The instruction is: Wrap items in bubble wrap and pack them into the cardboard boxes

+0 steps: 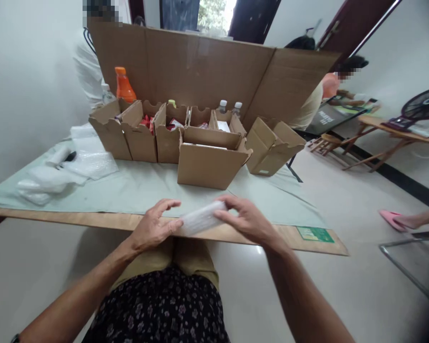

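A whitish, translucent wrapped bundle [203, 218], apparently rolled in bubble wrap, is held above the table's front edge; what lies inside it cannot be made out. The fingers and thumb of my right hand [243, 218] are closed on its right end. At its left end is my left hand [157, 226], fingers spread apart, with the thumb tip at or very near the bundle. Beyond my hands stands a brown cardboard box [209, 164], with a pale edge showing inside it.
Several cardboard bins [143, 140] line the back, some holding red or white packets. Bubble-wrap pouches [89, 159] lie at left. Another carton [271, 147] stands at right. Behind rise an orange bottle [124, 86] and a tall cardboard screen [207, 71]. Other people sit beyond.
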`<state>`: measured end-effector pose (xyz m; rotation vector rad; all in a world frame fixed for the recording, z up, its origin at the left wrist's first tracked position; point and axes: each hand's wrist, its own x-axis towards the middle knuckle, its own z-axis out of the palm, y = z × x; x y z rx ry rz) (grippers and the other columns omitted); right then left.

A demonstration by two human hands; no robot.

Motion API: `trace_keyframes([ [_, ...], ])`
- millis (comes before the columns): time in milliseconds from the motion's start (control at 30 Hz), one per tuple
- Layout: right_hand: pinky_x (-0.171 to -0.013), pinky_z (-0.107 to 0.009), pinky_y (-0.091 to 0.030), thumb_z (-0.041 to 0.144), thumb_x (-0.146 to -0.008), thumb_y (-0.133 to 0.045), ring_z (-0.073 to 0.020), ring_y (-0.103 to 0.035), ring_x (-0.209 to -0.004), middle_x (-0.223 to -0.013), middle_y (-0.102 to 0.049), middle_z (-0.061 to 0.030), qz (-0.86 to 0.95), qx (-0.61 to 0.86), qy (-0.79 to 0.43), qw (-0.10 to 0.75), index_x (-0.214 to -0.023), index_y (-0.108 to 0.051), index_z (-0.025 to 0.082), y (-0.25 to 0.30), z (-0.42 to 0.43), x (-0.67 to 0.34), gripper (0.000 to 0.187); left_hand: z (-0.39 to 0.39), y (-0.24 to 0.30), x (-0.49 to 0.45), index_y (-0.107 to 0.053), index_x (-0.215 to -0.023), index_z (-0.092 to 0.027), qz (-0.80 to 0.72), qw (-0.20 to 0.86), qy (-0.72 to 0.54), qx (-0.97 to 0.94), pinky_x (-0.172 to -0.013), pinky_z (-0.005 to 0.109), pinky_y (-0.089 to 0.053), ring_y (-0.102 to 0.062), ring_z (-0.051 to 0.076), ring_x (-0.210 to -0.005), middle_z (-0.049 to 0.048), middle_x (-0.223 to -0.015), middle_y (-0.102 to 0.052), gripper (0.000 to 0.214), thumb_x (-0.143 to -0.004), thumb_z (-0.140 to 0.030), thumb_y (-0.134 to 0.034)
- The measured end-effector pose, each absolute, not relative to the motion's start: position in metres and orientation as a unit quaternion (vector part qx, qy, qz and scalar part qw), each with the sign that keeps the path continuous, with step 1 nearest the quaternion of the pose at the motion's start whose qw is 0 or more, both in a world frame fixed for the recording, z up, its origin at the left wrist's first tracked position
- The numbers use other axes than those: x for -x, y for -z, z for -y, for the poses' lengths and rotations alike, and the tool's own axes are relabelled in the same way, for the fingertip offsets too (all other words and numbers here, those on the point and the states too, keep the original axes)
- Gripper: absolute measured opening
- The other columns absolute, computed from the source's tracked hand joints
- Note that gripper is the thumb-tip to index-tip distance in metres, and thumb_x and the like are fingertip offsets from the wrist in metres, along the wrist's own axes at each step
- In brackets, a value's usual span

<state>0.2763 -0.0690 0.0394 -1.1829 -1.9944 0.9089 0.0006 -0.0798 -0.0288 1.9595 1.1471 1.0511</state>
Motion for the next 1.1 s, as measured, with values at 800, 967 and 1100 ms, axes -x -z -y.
trace_keyframes([
  [800, -0.073, -0.037, -0.050, 0.023, -0.096, -0.048, -0.0326, -0.075, -0.094, -0.102, -0.079, -0.0194, 0.734, 0.647, 0.019, -0.206, -0.096, -0.080, 0.014, -0.125, -0.130, -0.287, 0.033, -0.080, -0.024, -0.060, -0.067, -0.101, -0.019, -0.365, -0.004, -0.501, -0.785, -0.108, 0.053, -0.050, -0.062, 0.031, -0.127, 0.0087, -0.117, -0.075, 0.011, -0.095, -0.011, -0.063],
  [967, -0.069, -0.033, -0.048, 0.025, -0.094, -0.052, -0.0284, -0.074, -0.091, -0.101, -0.080, -0.0121, 0.752, 0.625, 0.010, -0.209, -0.099, -0.080, 0.021, -0.131, -0.131, -0.295, 0.028, -0.082, -0.023, -0.062, -0.068, -0.103, -0.021, -0.367, -0.014, -0.508, -0.779, -0.110, 0.053, -0.049, -0.061, 0.031, -0.129, 0.0091, -0.121, -0.073, 0.013, -0.095, -0.012, -0.063],
  [1100, -0.071, -0.034, -0.050, 0.038, -0.094, -0.056, -0.0260, -0.072, -0.084, -0.094, -0.080, -0.0081, 0.727, 0.677, 0.107, 0.034, -0.103, -0.079, 0.024, -0.146, -0.098, -0.329, 0.028, -0.069, -0.015, -0.048, -0.061, -0.134, -0.026, -0.400, -0.009, -0.528, -0.749, -0.119, 0.053, -0.042, -0.045, 0.033, -0.148, 0.0124, -0.161, -0.044, 0.044, -0.092, -0.016, -0.068],
])
